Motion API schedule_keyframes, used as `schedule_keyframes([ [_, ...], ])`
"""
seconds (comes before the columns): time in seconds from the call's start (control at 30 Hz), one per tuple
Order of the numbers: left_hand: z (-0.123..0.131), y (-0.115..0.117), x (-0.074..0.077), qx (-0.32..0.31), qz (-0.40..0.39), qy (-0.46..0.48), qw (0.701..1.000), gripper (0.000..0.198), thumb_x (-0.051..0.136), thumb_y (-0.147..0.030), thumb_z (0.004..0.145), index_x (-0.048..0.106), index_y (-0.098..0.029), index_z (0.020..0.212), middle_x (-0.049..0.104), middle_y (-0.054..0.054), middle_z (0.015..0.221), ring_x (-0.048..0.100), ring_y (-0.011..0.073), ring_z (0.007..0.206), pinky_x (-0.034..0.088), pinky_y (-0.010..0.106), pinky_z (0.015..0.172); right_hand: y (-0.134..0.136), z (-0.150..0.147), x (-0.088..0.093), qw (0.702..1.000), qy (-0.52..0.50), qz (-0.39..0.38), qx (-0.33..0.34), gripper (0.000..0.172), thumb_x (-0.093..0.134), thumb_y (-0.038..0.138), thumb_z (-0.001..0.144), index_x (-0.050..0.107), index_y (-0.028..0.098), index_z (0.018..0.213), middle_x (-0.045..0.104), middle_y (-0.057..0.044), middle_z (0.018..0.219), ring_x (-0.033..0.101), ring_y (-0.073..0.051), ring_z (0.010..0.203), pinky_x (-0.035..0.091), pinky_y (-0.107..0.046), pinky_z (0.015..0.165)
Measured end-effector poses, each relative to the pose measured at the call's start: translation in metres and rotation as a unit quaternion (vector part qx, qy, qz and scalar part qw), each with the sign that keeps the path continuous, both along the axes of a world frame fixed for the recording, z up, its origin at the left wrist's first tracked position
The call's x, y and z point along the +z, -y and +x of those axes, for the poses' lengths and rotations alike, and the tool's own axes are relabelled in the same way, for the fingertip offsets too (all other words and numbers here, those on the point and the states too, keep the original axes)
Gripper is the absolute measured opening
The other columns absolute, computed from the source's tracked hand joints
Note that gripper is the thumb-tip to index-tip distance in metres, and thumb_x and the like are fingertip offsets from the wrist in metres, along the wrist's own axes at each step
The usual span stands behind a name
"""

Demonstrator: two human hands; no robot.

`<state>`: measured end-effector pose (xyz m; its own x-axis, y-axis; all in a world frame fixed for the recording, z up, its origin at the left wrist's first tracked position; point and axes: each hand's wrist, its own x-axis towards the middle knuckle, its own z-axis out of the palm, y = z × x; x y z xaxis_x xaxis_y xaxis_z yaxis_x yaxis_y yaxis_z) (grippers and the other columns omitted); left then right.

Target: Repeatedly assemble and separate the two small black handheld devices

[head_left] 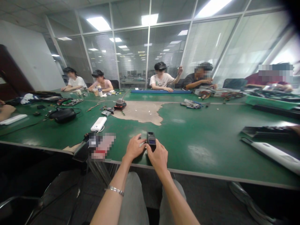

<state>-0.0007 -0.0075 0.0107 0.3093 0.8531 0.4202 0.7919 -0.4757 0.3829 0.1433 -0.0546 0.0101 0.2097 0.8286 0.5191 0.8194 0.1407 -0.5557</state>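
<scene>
A small black box-shaped device [151, 139] with a row of buttons and a bluish screen stands on the green table near its front edge. My right hand [158, 155] is closed around its near right side, thumb along the left. Just left of the device, my left hand [135, 147] has its fingers bent and its fingertips close to the device's side. A dark bit shows by those fingers, too small to name. The undersides of both hands are hidden.
A white power bank [98, 124] with a cable lies left of my hands. Beyond are a brown bare patch [140, 112] on the table and a round dark device [120, 104]. A long white bar [274, 153] lies at right. Several people sit across the table.
</scene>
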Motion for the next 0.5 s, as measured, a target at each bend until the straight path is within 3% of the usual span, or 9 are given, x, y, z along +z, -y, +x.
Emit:
schedule_keyframes([
  [0.17,0.0005,0.0003,-0.0003,0.007,-0.011,0.001,1.000,0.033,0.054,-0.036,0.087,0.065,-0.028,0.117,0.050,0.006,0.137,0.050,0.0239,0.121,0.038,0.039,0.105,-0.0014,0.0006,-0.0046,1.000,-0.003,0.014,-0.013,0.054,0.052,0.052,0.081,0.052,0.013,0.119,0.063,-0.014,0.106,0.055,-0.026,0.102,0.037,-0.036,0.087],
  [0.33,0.0002,0.0009,0.0011,0.005,-0.005,-0.002,1.000,0.034,0.052,-0.040,0.088,0.065,-0.027,0.116,0.051,0.007,0.136,0.051,0.0241,0.120,0.038,0.038,0.104,-0.0019,0.0017,-0.0014,1.000,-0.012,0.001,0.012,0.041,0.048,0.049,0.084,0.058,0.016,0.107,0.065,-0.011,0.099,0.056,-0.024,0.098,0.037,-0.034,0.085],
  [0.5,-0.0005,0.0009,0.0006,0.001,0.004,-0.003,1.000,0.034,0.051,-0.041,0.089,0.064,-0.027,0.117,0.051,0.007,0.136,0.051,0.0239,0.120,0.039,0.038,0.103,-0.0041,0.0019,0.0004,1.000,-0.023,-0.001,0.007,0.041,0.050,0.049,0.084,0.058,0.017,0.108,0.065,-0.012,0.101,0.057,-0.024,0.099,0.038,-0.034,0.086],
])
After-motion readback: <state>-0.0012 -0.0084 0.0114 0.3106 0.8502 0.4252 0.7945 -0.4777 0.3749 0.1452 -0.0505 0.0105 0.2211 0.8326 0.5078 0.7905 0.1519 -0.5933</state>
